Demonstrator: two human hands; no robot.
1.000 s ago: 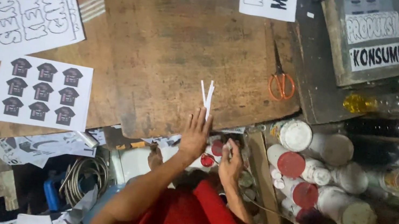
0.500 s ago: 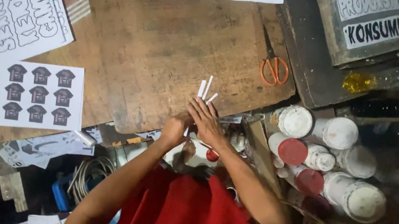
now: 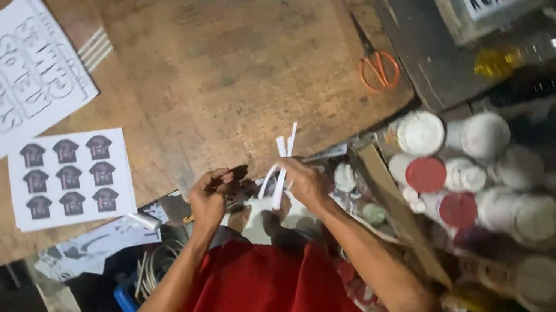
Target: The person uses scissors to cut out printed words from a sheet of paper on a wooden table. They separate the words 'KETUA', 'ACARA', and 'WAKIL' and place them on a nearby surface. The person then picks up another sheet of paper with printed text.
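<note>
over worn wooden bench (image 3: pixel 230 79), my right hand (image 3: pixel 304 182) pinches upright white paper strips (image 3: pixel 283 157); left hand (image 3: pixel 210 197), beside, grips something dark.

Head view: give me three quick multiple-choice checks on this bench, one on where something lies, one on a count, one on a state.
1. Where do the orange-handled scissors lie?
A. On the wooden table beyond the hands
B. On the sheet of shirt pictures
C. In the left hand

2. How many shirt pictures are on the small white sheet?
A. Four
B. Nine
C. Twelve

3. What is the right hand doing?
A. Lying flat and empty
B. Pinching thin white paper strips
C. Gripping a can

Key: 1 A, they rest on bare wood near the far edge; 2 B, three rows of three; 3 B, strips stick up from its fingers, while the left hand holds something small and dark.
</note>
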